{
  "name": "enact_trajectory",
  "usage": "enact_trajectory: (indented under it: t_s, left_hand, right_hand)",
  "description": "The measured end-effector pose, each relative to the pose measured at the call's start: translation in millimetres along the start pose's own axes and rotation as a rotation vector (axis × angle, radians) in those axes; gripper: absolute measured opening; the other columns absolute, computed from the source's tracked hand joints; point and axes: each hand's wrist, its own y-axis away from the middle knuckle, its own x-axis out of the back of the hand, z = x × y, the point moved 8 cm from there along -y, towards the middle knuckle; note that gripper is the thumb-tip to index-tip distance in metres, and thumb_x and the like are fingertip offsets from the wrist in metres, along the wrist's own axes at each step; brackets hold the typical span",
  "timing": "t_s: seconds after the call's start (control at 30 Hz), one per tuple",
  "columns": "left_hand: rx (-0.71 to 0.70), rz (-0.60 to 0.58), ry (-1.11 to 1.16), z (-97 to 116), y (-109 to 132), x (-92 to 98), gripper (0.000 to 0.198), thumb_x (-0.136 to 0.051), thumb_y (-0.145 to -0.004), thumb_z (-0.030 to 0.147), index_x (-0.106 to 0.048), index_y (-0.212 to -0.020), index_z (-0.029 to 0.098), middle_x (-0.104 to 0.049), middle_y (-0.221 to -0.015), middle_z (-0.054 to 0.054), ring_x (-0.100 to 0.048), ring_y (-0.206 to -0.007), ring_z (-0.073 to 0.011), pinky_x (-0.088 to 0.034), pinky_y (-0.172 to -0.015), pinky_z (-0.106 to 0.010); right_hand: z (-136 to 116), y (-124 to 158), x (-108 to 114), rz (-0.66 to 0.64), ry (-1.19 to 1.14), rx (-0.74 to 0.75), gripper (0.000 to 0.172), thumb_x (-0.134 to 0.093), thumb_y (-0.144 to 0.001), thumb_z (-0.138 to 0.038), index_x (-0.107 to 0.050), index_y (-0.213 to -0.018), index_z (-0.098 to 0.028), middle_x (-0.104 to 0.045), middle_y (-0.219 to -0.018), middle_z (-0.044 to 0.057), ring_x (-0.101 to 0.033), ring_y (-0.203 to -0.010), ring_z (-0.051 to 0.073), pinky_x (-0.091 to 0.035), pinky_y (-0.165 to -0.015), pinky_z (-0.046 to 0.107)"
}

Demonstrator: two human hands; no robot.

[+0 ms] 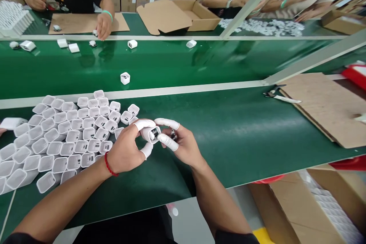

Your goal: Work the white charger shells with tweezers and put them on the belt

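The white case is up in front of the person, over the desk, with both hands at it. The left hand has it pinched in its fingers, which wear white tips. The right hand is close in on the other side. Its fingers are right by the case's open end, and the thumb seems to touch the rim. I cannot tell if they grip it or just touch it. A small shiny thing shows by that hand, too hidden to name.

The long way of the case runs from the left hand toward the right one. Its open end tips to the right and toward the person, with something dark inside. The left hand is the nearer one, as it wraps the back part.

The desk is green and flat. Lots of other white cases sit to the left, packed close, with their open ends showing. To the right is bare green, then a brown board. Past a pale rail runs a green belt. Across it is a co-worker's hand.
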Motion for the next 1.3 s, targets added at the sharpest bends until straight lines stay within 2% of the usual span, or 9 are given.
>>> enact_trajectory:
  t_s: [0.17,0.33,0.47,0.53,0.6,0.7,0.77,1.03,1.3]
  left_hand:
    - [0.092,0.018,0.083,-7,-1,0.7,0.043,-0.062,-0.077,0.009,-0.055,-0.119,0.018,-0.055,-0.121,-0.009,-0.059,-0.107,-0.0210,-0.053,-0.094,-0.035]
    - [0.295,0.009,0.340,-18,0,-1.8,0.044,-0.073,-0.073,0.014,-0.056,-0.113,0.020,-0.057,-0.111,-0.006,-0.062,-0.102,-0.0211,-0.055,-0.090,-0.035]
    - [0.426,-0.013,0.521,-20,2,-5.5,0.046,-0.075,-0.071,0.012,-0.053,-0.111,0.021,-0.059,-0.103,-0.003,-0.067,-0.091,-0.0199,-0.056,-0.087,-0.037]
    - [0.435,-0.025,0.574,-15,1,-5.9,0.047,-0.077,-0.070,0.013,-0.053,-0.109,0.021,-0.058,-0.102,-0.001,-0.067,-0.088,-0.0193,-0.056,-0.085,-0.037]
    - [0.451,-0.020,0.652,-12,0,-5.9,0.044,-0.079,-0.071,0.022,-0.054,-0.108,0.020,-0.059,-0.099,-0.001,-0.068,-0.088,-0.0207,-0.057,-0.087,-0.040]
    - [0.485,0.041,0.758,-12,-1,-3.5,0.043,-0.077,-0.075,0.040,-0.057,-0.104,0.017,-0.063,-0.091,-0.003,-0.069,-0.086,-0.0236,-0.057,-0.088,-0.045]
    - [0.485,0.075,0.772,-14,-2,-1.6,0.045,-0.079,-0.073,0.045,-0.059,-0.101,0.016,-0.065,-0.088,-0.003,-0.070,-0.083,-0.0240,-0.058,-0.085,-0.045]
    - [0.417,0.062,0.698,-15,-4,0.9,0.036,-0.079,-0.074,0.040,-0.066,-0.095,0.014,-0.067,-0.090,-0.007,-0.069,-0.076,-0.0210,-0.059,-0.069,-0.035]
    - [0.289,0.042,0.641,-6,-4,2.7,0.030,-0.074,-0.081,0.039,-0.069,-0.097,0.014,-0.069,-0.088,-0.007,-0.067,-0.072,-0.0197,-0.058,-0.066,-0.034]
  right_hand:
    - [17,-1,-4,0.003,-0.179,-0.141,0.047,-0.070,-0.084,-0.050,-0.058,-0.116,-0.018,-0.053,-0.072,0.000,-0.042,-0.052,0.010,-0.038,-0.049,0.024]
    - [13,-5,9,0.111,-0.304,-0.075,0.038,-0.059,-0.091,-0.048,-0.060,-0.120,-0.024,-0.056,-0.091,0.005,-0.040,-0.057,0.011,-0.031,-0.043,0.023]
    - [8,-10,14,0.105,-0.312,0.005,0.043,-0.058,-0.094,-0.035,-0.047,-0.135,-0.031,-0.060,-0.092,0.003,-0.045,-0.053,0.010,-0.039,-0.042,0.024]
    - [7,-11,14,0.087,-0.300,0.040,0.038,-0.057,-0.095,-0.033,-0.051,-0.132,-0.030,-0.062,-0.094,0.003,-0.049,-0.052,0.010,-0.042,-0.044,0.024]
    - [8,-11,13,0.077,-0.297,0.062,0.034,-0.057,-0.095,-0.032,-0.053,-0.129,-0.028,-0.063,-0.096,0.004,-0.052,-0.054,0.010,-0.045,-0.046,0.025]
    - [12,-12,11,0.064,-0.319,0.052,0.048,-0.058,-0.095,-0.034,-0.041,-0.140,-0.029,-0.064,-0.099,0.005,-0.055,-0.055,0.011,-0.047,-0.044,0.025]
    - [13,-12,10,0.058,-0.324,0.043,0.056,-0.059,-0.094,-0.035,-0.034,-0.144,-0.029,-0.063,-0.101,0.006,-0.056,-0.056,0.012,-0.048,-0.044,0.025]
    - [17,-12,8,0.049,-0.293,0.000,0.048,-0.059,-0.094,-0.038,-0.042,-0.136,-0.022,-0.063,-0.098,0.007,-0.054,-0.053,0.010,-0.046,-0.044,0.024]
    - [16,-12,7,0.038,-0.308,0.011,0.044,-0.059,-0.094,-0.033,-0.043,-0.133,-0.021,-0.062,-0.095,0.005,-0.053,-0.051,0.009,-0.042,-0.042,0.022]
